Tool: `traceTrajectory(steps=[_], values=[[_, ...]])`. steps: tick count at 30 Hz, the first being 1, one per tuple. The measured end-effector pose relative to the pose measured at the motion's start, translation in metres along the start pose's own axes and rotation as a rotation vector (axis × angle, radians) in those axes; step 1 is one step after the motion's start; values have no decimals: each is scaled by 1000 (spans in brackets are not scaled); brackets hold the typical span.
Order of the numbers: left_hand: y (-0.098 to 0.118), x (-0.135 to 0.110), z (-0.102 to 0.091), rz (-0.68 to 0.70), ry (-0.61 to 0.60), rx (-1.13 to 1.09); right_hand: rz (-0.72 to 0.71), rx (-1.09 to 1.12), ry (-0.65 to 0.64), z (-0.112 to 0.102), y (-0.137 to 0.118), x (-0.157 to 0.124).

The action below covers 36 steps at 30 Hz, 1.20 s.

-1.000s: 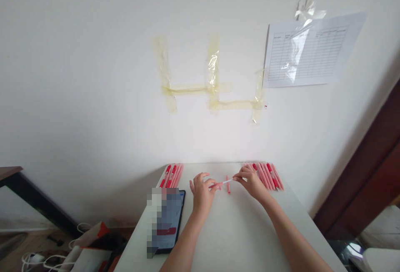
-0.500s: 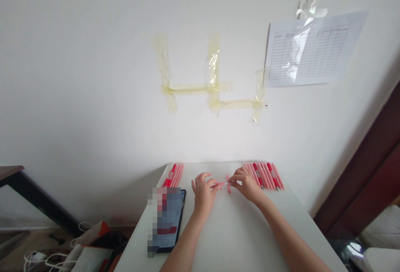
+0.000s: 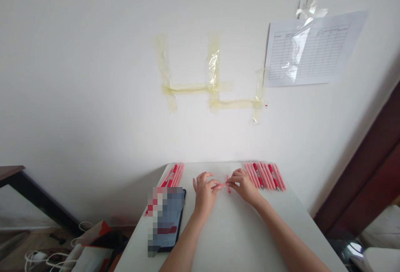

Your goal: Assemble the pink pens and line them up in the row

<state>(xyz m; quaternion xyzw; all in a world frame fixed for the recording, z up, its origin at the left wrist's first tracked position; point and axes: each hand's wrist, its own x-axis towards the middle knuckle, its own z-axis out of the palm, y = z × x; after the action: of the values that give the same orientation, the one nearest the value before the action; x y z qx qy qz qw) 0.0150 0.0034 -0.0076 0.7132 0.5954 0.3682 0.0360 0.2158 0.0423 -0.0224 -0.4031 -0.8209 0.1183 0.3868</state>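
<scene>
My left hand [image 3: 204, 190] pinches a pink pen barrel [image 3: 221, 185] between thumb and forefinger, its other fingers spread. At the barrel's right end, the closed thumb and fingers of my right hand [image 3: 242, 184] grip a thin pen part, mostly hidden, which looks like a refill. Just under the fingertips, another pink pen piece [image 3: 229, 190] lies on the white table [image 3: 237, 230]. Right of my right hand is a row of pink and red pens [image 3: 265, 176]. A smaller group of pens [image 3: 177, 175] lies at the back left.
A phone [image 3: 168, 230], partly blurred out, lies on the table's left side beside my left forearm. The white wall [image 3: 125, 130] rises behind the table, with tape strips [image 3: 187, 89] and a paper form [image 3: 308, 51] on it. White cables [image 3: 46, 259] and bags are at the lower left.
My right hand has moved slightly left, closing the small gap to the barrel in my left hand. The thin part between them shows less now.
</scene>
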Motion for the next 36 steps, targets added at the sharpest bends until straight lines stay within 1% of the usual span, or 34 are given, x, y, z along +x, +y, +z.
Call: traceTrajectory(steps=[10, 16, 21, 25, 28, 32, 36], values=[[0, -1, 1, 11, -21, -9, 0, 1, 16, 1, -5, 3], [3, 1, -5, -53, -18, 2, -1, 9, 31, -1, -2, 0], [4, 1, -7, -66, -1, 15, 17, -6, 49, -2, 0, -1], [3, 1, -7, -103, 17, 30, 38, -26, 81, -1, 2, -2], [-1, 1, -9, -163, 51, 84, 65, -52, 103, -1, 7, -3], [-5, 3, -12, -259, 78, 216, 77, -93, 81, -2, 10, -4], [-7, 3, -15, -279, 83, 319, 56, -130, 38, -3, 7, -5]])
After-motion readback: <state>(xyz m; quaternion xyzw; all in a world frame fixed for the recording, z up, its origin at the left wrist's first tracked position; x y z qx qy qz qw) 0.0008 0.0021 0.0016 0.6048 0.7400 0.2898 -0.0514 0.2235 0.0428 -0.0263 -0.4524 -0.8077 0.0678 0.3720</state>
